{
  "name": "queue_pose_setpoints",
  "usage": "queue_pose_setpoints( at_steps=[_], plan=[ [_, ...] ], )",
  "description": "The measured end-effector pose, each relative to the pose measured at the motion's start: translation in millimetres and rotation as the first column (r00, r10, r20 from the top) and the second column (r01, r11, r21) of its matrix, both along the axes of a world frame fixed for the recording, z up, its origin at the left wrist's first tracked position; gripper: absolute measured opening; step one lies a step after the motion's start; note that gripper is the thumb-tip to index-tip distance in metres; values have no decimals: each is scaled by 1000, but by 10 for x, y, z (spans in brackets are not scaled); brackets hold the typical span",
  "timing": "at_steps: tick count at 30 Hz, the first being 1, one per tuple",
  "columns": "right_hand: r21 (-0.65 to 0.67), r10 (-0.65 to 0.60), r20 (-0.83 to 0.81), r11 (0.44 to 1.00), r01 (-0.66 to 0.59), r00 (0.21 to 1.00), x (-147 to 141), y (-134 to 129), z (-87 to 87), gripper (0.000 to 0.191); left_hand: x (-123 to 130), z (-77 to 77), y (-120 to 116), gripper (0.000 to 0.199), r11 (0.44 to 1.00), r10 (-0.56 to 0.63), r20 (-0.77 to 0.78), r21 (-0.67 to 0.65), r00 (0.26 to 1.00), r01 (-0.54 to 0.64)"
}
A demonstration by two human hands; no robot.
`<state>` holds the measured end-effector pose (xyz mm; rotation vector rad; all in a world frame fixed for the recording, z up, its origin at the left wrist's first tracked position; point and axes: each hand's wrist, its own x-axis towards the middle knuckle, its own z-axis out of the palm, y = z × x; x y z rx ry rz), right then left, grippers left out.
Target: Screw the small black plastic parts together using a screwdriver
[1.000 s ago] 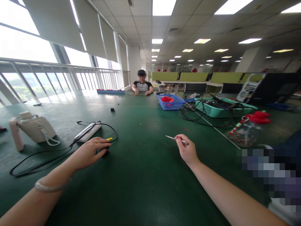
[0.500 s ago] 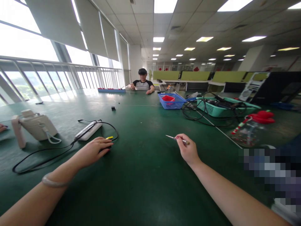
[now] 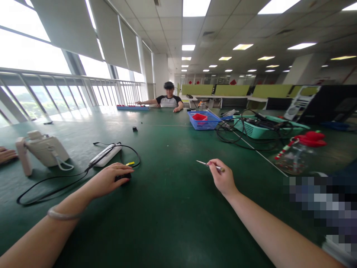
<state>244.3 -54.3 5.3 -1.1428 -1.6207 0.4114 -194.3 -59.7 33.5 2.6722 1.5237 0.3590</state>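
On the left of the green table (image 3: 167, 216), my left hand (image 3: 107, 181) rests with its fingers and thumb closed around a small black object (image 3: 124, 177). The fingers cover much of that object, so its kind does not show. Beside this hand lies a white power bank-like bar (image 3: 107, 154) with a black cord (image 3: 50, 182) looped around it. My right hand (image 3: 223, 176) is closed in a pen grip on a slim pointed metal tool (image 3: 203, 162), whose bright tip points left and whose brownish end shows past the fingers.
A beige bottle with a strap (image 3: 48, 149) stands at left, near another person's hand (image 3: 7, 154). Across the table sits a person (image 3: 169, 100) by a blue tray (image 3: 132, 108). Blue basket (image 3: 205, 124), green basket (image 3: 252, 130) with cables and a red-lidded jar (image 3: 295, 158) stand at right.
The person opposite has stretched an arm out toward the blue tray. The hand at the left edge has come further into view. My left thumb has shifted slightly; my right hand stays put.
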Motion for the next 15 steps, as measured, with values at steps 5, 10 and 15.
queue_pose_setpoints(
  at_steps=[5, 10, 15],
  plan=[
    [13, -5, 10, 1000, 4, 1000, 6, 1, -13, 24, -14, 0, -8, 46, 1000, 19, 50, -12, 999, -18],
    [14, 10, 2, 1000, -10, 1000, 0, 2, -12, 24, -39, -28, -10, 52, 999, 36, 93, -41, 995, -32],
    [20, 8, 11, 1000, -9, 1000, -1, 2, -6, 23, -64, -32, 2, 55, 999, 22, 92, -50, 995, -17]
  ],
)
